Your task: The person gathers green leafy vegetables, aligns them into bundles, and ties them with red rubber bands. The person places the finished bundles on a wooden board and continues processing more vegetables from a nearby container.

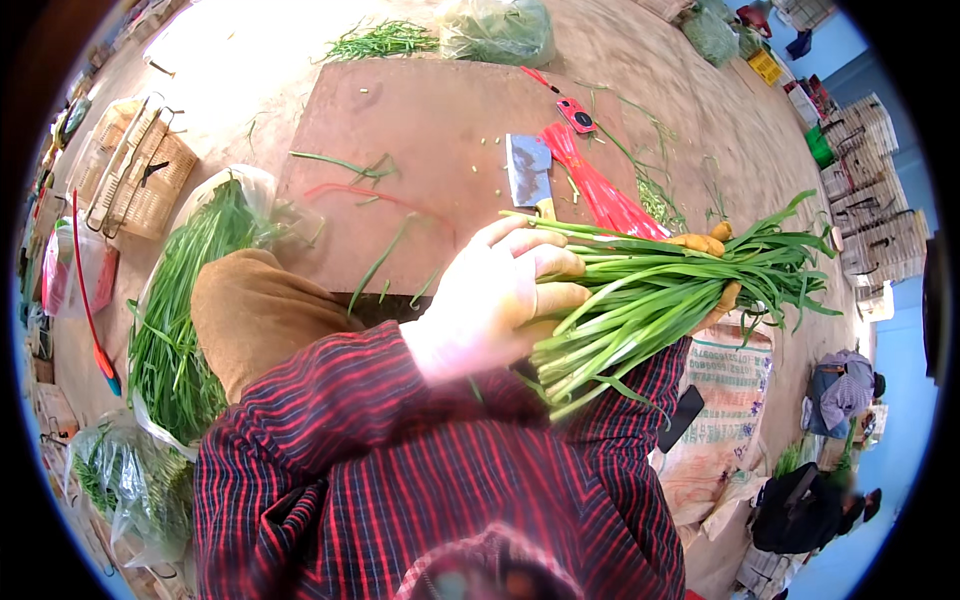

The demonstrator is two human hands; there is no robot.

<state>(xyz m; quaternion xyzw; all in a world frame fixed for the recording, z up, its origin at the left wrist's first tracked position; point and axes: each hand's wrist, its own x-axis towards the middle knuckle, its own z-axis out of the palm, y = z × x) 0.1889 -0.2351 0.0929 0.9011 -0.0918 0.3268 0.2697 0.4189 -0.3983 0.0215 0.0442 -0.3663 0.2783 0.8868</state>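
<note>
A loose bunch of long green stalks (645, 285), resembling garlic chives, lies across my hands above the near right corner of a brown board (420, 120). My right hand (705, 244) grips it near the leafy end; leaves hide the palm, and only tan-looking fingers show. At the pale stem ends, my left hand (495, 292) has its fingers curled over the stalks, its thumb hidden. Beyond the bunch, a cleaver (529, 169) rests on the board, handle toward me. Beside it lie a bundle of red plastic ties (592, 184) and a small red-and-black device (576, 115) with a strap.
An open plastic bag of long greens (187, 300) stands left of my knee (255, 307). Plastic baskets (139, 169) are farther left. A filled clear bag (495, 30) sits beyond the board. A printed woven sack (720, 405) and a dark phone-like object (681, 418) lie at right. People (840, 394) are farther off.
</note>
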